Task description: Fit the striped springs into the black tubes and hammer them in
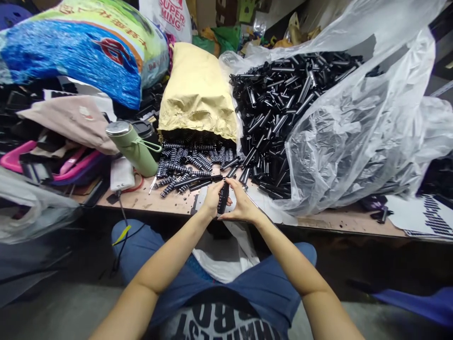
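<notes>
I hold one black tube between my two hands, just over the front edge of the workbench. My left hand is closed around its left side, with the fingers curled over it, and my right hand presses it from the right, thumb and fingers pinched on the lower end. The tube stands almost upright, a little tilted, and both hands touch it, so there is no gap between the grip and the piece.

Just behind my hands lie loose black springs, spilling from under a yellow paper bag. Some other black tubes lie between them, close to my fingers. To the right, very near, a big pile of tubes comes out from a clear plastic bag. To the left of the springs stands a green bottle, tilted, and beside it a white phone with a cable.

The bench is crowded behind and on both sides. The free room is toward me, over my lap, where a white bag hangs below the bench edge.
</notes>
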Tool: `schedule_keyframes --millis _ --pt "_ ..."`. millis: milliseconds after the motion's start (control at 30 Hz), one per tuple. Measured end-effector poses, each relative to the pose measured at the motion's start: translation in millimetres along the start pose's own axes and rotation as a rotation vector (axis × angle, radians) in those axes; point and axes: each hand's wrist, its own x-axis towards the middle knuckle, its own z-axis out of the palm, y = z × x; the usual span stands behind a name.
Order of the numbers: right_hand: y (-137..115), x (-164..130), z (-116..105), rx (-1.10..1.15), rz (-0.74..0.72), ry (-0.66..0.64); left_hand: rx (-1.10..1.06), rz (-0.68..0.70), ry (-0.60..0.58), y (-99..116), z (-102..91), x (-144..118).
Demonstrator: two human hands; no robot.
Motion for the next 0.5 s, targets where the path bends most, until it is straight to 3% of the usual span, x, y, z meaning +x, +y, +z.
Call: schedule_keyframes --millis 200,367,433,500 --pt "4 -8 7 0.071 0.087 0.041 0.072 -0.14 0.002 -3 -0.3 3" --pt "8 -12 14 -0.016 0.158 0.06 0.186 -0.222 0.017 -6 -1.8 12" --pt "9 -14 20 -0.101 0.185 0.048 0.325 -0.165 -0.003 -14 -5.9 13" --pt "11 -16 30 -0.209 0.228 0.057 0.57 0.063 -0.011 -27 -12.5 12"
